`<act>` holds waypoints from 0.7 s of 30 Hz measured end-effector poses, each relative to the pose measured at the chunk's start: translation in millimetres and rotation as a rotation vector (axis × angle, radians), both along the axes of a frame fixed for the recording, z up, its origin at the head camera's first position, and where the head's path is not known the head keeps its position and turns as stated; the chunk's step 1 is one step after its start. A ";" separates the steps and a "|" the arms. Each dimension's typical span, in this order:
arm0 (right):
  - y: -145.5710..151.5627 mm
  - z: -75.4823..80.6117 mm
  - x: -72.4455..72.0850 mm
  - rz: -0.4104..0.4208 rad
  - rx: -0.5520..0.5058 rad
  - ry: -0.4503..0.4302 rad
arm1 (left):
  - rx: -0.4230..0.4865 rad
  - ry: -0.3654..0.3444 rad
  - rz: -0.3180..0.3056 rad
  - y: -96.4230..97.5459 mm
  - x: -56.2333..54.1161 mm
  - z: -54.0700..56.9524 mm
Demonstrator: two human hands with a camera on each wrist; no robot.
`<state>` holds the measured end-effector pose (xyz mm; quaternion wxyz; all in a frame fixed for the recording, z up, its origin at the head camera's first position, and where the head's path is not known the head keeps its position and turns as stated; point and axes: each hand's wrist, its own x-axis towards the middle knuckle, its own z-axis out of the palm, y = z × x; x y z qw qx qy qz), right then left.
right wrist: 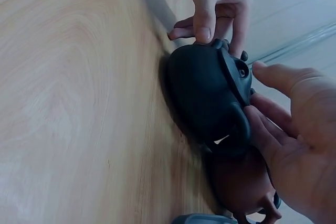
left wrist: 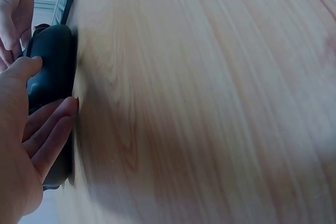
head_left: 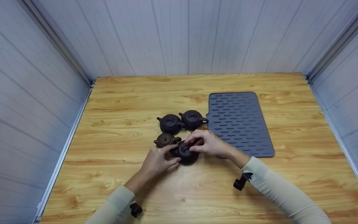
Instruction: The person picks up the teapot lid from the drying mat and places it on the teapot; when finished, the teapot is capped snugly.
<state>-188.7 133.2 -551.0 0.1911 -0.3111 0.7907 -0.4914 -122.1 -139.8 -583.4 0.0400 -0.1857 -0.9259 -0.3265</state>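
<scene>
A dark teapot (head_left: 189, 159) stands on the wooden table between both hands. My left hand (head_left: 158, 160) holds its spout side, with the thumb on the near side and the index finger on the far side. From the right, my right hand (head_left: 208, 143) pinches the lid (right wrist: 239, 74) at its knob, thumb and fingers on opposite sides. The lid sits on the pot's top. In the right wrist view the looped handle (right wrist: 242, 124) points toward a reddish-brown teapot (right wrist: 239, 182), which the right hand mostly hides in the head view. A small brown teapot (head_left: 164, 140) is just beyond the left fingers.
Two more dark teapots, one on the left (head_left: 169, 124) and one on the right (head_left: 192, 119), stand close together behind the held pot. A grey ridged mat (head_left: 239, 124) lies to the right. Pale panel walls (head_left: 185, 37) enclose the table (head_left: 129, 102) at the back and sides.
</scene>
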 end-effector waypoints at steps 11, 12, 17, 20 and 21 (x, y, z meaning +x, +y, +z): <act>12.0 11.2 -2.0 0.082 -0.028 0.007 | 0.017 0.061 0.029 -8.7 -5.5 19.7; 13.0 12.4 -2.5 0.089 -0.034 0.006 | 0.023 0.066 0.031 -9.6 -6.4 22.3; 18.5 17.5 -6.6 0.092 -0.086 -0.024 | 0.048 0.100 0.060 -15.4 -11.3 34.7; 22.8 22.1 -8.6 0.074 -0.113 -0.043 | 0.066 0.118 0.085 -18.9 -16.5 41.6; 24.3 23.5 -9.2 0.065 -0.116 -0.038 | 0.079 0.122 0.089 -19.8 -18.5 44.1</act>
